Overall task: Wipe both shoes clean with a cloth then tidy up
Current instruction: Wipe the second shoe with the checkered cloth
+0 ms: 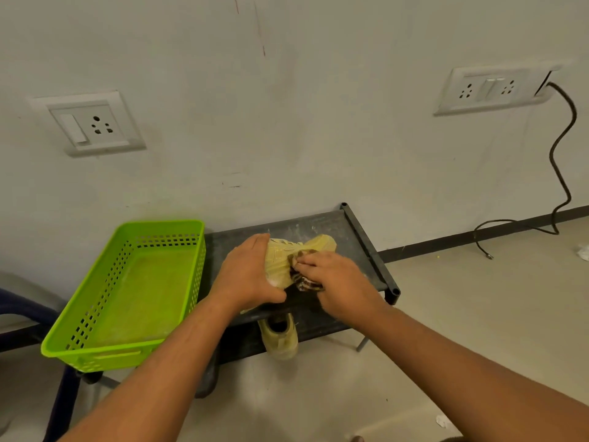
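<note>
A second shoe (280, 338) sits low at 6 o'clock, under the rack (360, 247). Above it, the left hand (247, 275) grips a yellow shoe (296, 253) on top. The right hand (338, 282) presses a cloth (302, 282), maybe striped, against it. A green basket (127, 291) waits at 9 o'clock.

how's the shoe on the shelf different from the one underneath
The shoe on the shelf lies on the dark top, held by the left hand while the right hand presses a cloth to it. The lower shoe sits below the shelf's front edge, untouched, its opening facing up and partly hidden. Both are pale yellow.
</note>
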